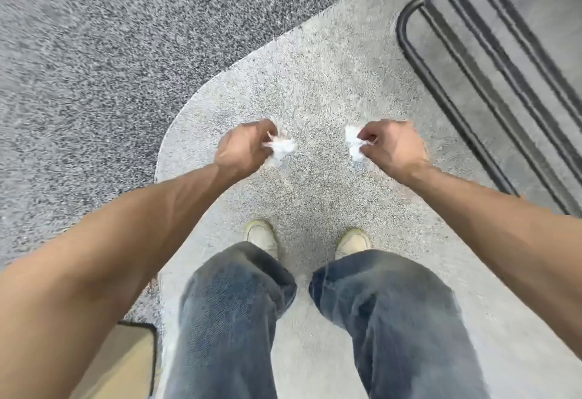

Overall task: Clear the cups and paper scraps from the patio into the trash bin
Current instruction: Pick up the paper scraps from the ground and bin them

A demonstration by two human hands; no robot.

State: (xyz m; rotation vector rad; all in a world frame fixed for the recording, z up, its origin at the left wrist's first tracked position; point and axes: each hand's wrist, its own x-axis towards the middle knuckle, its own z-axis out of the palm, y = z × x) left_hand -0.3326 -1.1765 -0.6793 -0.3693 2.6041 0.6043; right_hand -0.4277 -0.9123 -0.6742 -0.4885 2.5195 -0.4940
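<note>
Both arms reach forward over the pale concrete patio [315,90]. My left hand [242,149] grips a crumpled white paper scrap [282,146] that sticks out past its curled fingers. My right hand [392,146] grips another crumpled white paper scrap [354,143] in the same way. The two hands hang apart at about waist height, well above the ground. No cup and no trash bin show in the head view.
My jeans and pale shoes [263,236] stand on the patio slab. Dark speckled ground [94,67] lies beyond the slab's curved edge on the left. A black metal rail frame [472,83] runs along the right. A tan, dark-edged object [126,364] sits at lower left.
</note>
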